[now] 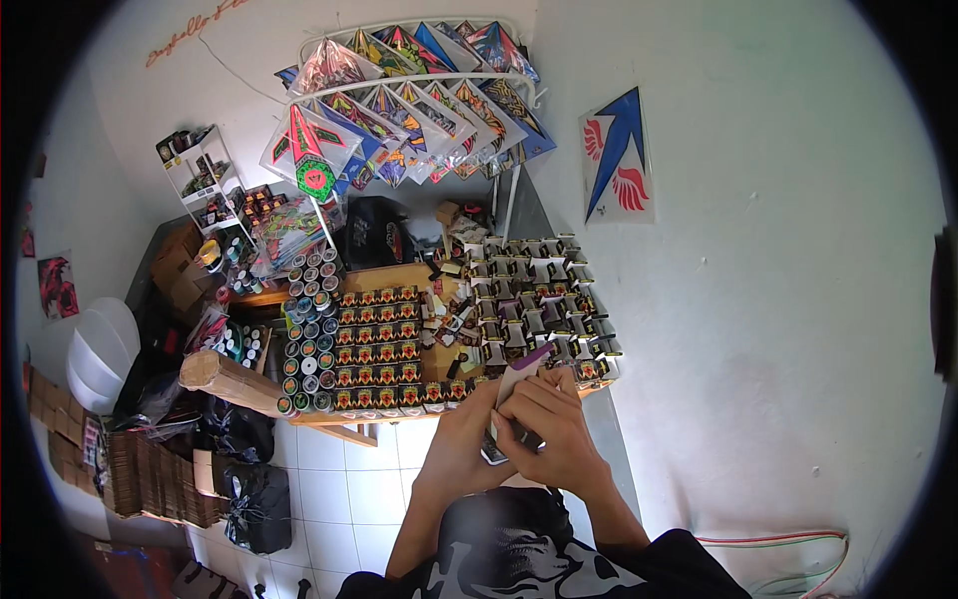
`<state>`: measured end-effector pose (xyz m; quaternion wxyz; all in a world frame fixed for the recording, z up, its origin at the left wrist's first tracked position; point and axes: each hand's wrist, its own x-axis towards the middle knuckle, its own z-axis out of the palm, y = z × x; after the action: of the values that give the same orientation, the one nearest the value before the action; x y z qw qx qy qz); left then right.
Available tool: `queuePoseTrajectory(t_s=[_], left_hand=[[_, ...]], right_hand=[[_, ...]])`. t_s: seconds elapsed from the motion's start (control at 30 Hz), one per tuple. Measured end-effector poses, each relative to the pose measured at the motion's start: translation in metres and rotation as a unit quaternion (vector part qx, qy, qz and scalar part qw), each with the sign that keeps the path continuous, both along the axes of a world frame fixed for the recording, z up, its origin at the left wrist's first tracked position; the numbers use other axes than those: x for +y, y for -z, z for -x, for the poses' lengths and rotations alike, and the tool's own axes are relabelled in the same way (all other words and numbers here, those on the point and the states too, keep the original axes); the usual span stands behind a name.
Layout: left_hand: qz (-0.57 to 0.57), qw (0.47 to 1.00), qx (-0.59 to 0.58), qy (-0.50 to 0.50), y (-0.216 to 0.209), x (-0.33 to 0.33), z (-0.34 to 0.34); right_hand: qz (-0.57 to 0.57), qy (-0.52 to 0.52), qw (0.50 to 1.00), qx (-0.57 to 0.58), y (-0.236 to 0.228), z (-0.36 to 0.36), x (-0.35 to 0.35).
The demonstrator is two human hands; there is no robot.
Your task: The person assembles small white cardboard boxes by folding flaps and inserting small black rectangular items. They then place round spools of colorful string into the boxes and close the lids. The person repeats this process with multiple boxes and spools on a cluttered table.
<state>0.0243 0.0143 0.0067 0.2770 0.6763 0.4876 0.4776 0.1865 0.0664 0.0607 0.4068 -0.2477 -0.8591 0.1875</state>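
In front of my chest, at the table's near edge, I hold a small carton with both hands. A white and purple flap of it sticks up above my fingers, and a dark part shows below them. My left hand is wrapped round its left side. The fingers of my right hand are bent and closed on it from the right, near the flap. Much of the carton is hidden by my fingers. Just beyond my hands stand rows of small open-topped cartons with dark and purple sides.
Closed dark boxes with red and gold fronts fill the table's middle, beside stacked round spools. Loose small pieces lie between the box groups. Kites in clear sleeves hang on a white rack behind. A long cardboard box stands at left.
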Motion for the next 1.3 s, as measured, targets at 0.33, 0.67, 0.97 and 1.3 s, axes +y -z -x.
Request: queuePoseTrajectory(t_s=[0.33, 0.67, 0.97, 1.3], left_hand=[[0.007, 0.997, -0.066, -0.024, -0.01, 0.0, 0.013], [0.015, 0.998, -0.03, 0.062, -0.01, 0.012, 0.016], [-0.022, 0.993, -0.054, 0.103, 0.003, 0.018, 0.006], [0.073, 0.993, 0.029, 0.083, -0.018, 0.026, 0.006]], right_hand=[[-0.032, -0.012, 0.999, 0.002, 0.006, 0.007, -0.001], [0.001, 0.023, 0.998, 0.051, 0.007, -0.014, 0.011], [0.222, 0.077, 0.971, 0.05, -0.016, -0.032, 0.015], [0.177, 0.121, 0.976, 0.022, -0.002, -0.039, 0.023]])
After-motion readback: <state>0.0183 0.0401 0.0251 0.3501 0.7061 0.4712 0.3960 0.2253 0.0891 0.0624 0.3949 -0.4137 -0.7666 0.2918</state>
